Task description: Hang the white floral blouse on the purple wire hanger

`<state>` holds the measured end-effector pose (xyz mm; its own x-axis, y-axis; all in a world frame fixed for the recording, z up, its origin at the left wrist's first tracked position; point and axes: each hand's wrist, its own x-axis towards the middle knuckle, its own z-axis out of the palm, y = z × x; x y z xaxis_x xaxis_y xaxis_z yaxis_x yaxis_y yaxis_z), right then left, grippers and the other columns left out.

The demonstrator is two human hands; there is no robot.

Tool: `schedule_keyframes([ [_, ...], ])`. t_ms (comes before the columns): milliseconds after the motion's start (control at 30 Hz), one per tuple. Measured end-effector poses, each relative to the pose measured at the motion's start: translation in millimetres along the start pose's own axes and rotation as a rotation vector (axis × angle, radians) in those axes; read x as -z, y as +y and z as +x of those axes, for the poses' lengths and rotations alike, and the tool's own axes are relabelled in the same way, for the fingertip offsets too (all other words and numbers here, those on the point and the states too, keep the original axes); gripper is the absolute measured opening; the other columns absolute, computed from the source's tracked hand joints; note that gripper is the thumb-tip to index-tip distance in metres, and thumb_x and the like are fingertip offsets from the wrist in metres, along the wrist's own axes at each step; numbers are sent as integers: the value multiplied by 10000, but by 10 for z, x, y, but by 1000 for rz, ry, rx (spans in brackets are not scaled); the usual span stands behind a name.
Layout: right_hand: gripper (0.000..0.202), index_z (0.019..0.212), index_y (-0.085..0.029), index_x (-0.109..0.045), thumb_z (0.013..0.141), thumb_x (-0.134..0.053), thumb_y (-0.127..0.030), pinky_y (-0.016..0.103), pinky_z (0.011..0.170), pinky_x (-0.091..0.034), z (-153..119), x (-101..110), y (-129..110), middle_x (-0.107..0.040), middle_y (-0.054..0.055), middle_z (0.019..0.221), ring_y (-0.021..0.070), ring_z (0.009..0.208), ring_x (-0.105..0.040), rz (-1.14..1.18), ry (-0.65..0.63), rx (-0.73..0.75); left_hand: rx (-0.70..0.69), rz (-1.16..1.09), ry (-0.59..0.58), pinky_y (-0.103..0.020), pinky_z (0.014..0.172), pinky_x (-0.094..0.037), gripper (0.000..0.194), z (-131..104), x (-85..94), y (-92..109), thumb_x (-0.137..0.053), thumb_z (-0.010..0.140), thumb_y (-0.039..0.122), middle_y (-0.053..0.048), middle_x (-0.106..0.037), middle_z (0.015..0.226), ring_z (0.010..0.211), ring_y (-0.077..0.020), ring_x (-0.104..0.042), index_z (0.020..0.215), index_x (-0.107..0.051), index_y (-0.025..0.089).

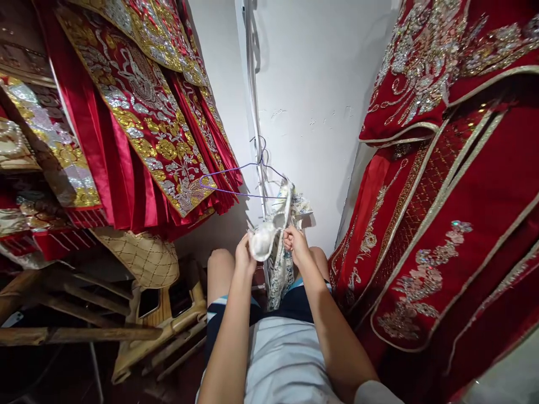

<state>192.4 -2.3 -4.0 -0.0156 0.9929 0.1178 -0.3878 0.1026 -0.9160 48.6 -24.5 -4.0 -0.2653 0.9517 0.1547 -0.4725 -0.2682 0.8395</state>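
A white floral dress (281, 275) hangs in front of me, its right side on a purple wire hanger (236, 193). The hanger's left arm is bare. My left hand (245, 253) is closed on the edge of a rounded white cup at the dress's top, whose pale inside faces up. Close by, my right hand (296, 242) has its fingers curled in a pinch on the dress's edge beside that cup. The lower part of the dress falls between my knees.
Red embroidered garments with gold and silver sequins (155, 129) hang at left. More red beaded garments (438, 224) hang at right. A bamboo chair (168, 331) stands low on the left. A narrow white upright (252, 84) runs along the white wall (320, 67) ahead.
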Motion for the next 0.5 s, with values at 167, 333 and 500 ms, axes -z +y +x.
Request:
schedule_keyframes([
  [167,311,549,-228,-496,741,-658,-411,258,429,-335,-12,167,2,-411,-48,427,127,430,-392,-90,25,-5,-38,-93,-179,-244,752,-509,209,-156,-164,308,-757,738,340,-24,-651,825,760,-138,-617,802,-653,171],
  [333,481,875,-222,-687,852,-527,-675,303,713,-511,-117,75,-180,-682,32,754,200,772,-640,-95,-283,-94,-271,233,-287,-273,830,-476,284,-281,-329,317,-674,849,468,-42,-634,901,862,-169,-593,885,-677,187],
  [500,373,958,-186,-689,699,-803,-429,308,802,-496,-210,-131,-457,-698,28,856,192,829,-628,-159,-745,-76,-512,587,-174,-326,969,-441,321,-183,-318,311,-625,877,504,-99,-589,1114,1136,-244,-549,896,-690,190],
])
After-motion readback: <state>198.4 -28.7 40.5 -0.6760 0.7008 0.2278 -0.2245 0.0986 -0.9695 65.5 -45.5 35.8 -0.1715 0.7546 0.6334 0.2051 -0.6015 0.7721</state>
